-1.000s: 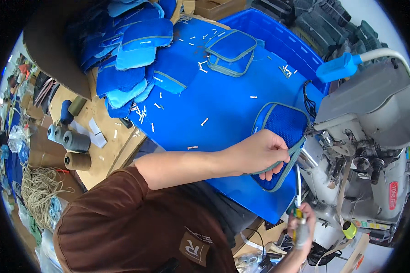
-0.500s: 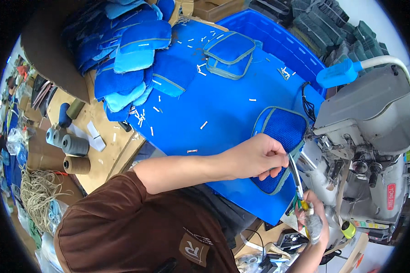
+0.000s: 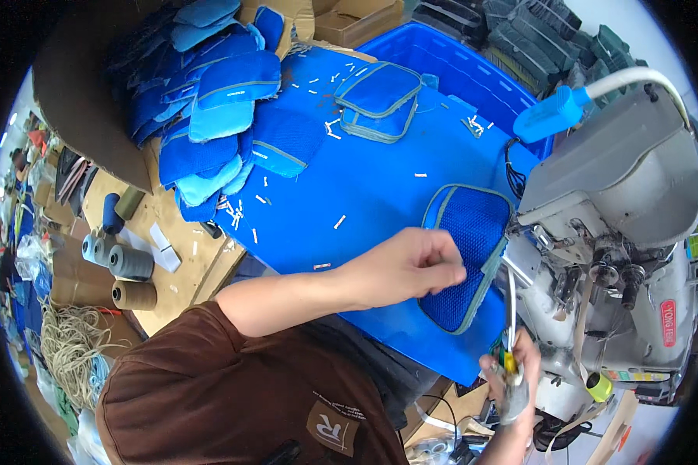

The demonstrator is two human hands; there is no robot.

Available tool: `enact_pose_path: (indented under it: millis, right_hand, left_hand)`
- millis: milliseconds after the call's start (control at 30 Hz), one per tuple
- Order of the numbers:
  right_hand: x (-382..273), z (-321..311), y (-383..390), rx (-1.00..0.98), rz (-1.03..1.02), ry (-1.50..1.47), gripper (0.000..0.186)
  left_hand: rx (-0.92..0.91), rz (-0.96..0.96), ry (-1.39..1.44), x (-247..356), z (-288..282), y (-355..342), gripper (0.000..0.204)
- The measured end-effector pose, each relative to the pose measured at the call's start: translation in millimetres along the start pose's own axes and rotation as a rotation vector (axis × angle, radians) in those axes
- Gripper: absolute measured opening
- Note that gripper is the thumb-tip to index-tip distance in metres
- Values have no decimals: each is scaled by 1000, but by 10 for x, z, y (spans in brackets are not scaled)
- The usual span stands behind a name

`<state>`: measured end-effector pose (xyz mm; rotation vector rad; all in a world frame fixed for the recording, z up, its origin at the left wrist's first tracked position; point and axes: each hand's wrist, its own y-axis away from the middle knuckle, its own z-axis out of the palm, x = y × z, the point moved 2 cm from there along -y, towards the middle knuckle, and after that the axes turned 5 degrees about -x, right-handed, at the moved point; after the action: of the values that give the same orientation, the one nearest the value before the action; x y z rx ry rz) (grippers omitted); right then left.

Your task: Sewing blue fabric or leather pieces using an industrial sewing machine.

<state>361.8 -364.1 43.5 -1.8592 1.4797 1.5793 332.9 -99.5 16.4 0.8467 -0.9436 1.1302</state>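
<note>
A blue mesh pouch with grey-green binding (image 3: 464, 225) lies beside the sewing machine (image 3: 609, 163). My left hand (image 3: 415, 267) is over its lower left part, fingers curled; whatever may be between them is too small to make out. My right hand (image 3: 520, 380), below at the machine's near side, grips long scissors (image 3: 510, 306) by yellow, partly wrapped handles, the blades pointing up along the pouch's right side.
Blue fabric panels (image 3: 225, 85) pile on the blue board (image 3: 302, 217) at upper left; stitched pouches (image 3: 376, 89) lie near a blue crate (image 3: 473, 66). Thread cones (image 3: 132, 262) stand left. A lamp (image 3: 551, 112) overhangs the machine, and small white scraps dot the board.
My left hand has moved left off the pouch's bound edge. The scissors rose to that edge half a second ago and have since drawn back slightly down.
</note>
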Motion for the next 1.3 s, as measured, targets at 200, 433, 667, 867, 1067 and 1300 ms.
enact_pose_path:
  millis: [200, 433, 667, 867, 1067, 1300]
  right_hand:
    - [556, 449, 338, -159, -153, -732, 67]
    - [534, 844, 348, -251, -128, -874, 65]
    - [518, 898, 345, -299, -137, -969, 64]
    - [511, 893, 341, -318, -131, -983, 64]
    - [503, 883, 314, -339, -170, -949, 65]
    - [427, 888, 303, -350, -170, -980, 66]
  left_hand:
    - [68, 75, -337, 130, 102, -312, 15]
    - [7, -73, -232, 186, 166, -360, 21]
    - [64, -101, 26, 122, 202, -379, 21]
    - [53, -103, 63, 115, 215, -354, 21]
    - [45, -102, 70, 123, 219, -337, 22]
    - [29, -103, 45, 83, 215, -359, 23]
